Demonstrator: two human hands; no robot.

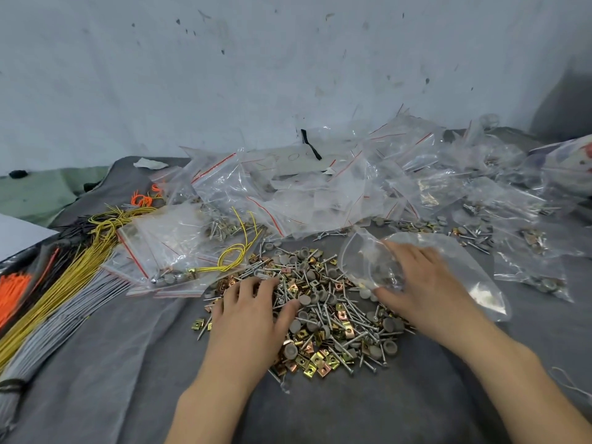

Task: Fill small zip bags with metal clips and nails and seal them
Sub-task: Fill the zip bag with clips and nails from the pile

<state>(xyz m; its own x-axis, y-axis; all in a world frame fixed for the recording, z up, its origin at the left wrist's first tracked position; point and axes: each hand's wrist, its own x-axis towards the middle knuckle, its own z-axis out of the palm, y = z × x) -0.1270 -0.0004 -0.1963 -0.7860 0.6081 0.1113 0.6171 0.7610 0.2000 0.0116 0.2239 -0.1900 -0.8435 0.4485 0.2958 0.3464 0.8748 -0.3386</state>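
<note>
Grey cloth (336, 411): it lay soft and rumpled under both your wrists, so a dropped piece could have slid into a fold.
Metal clips (317, 358): the brass-coloured squares lay loose just to the thumb side of your left hand, tangled with the rest, so one pick might have dragged up extras and spoiled the count.
Nails (352, 315): they crossed the pile between your two hands, with points facing all ways. A quick grab risked a pricked finger, and a point could have pierced thin plastic.
Grey caps (291, 349): these round caps sat among the clips and could easily have been scooped up by mistake.
Left hand (253, 315): your fingers lay loosely spread on the pile, palm down. Whether the fingertips had caught anything could not be told.
Right hand (426, 283): thumb below and fingers above, you pinched the zip bag beside the pile's far right edge.
Zip bag (365, 261): its mouth gaped toward your left hand with a few pieces already inside. Tilted too far, it could have spilled them, and grit in the track would have stopped the seal.
Clear bag (474, 274): it lay under your right hand and might have been gripped along with the zip bag.
Yellow wire (232, 254): a loop lay just beyond your left fingertips, ready to snag.
Bag heap (320, 187): it rose well beyond both hands and could have slumped onto the pile.
</note>
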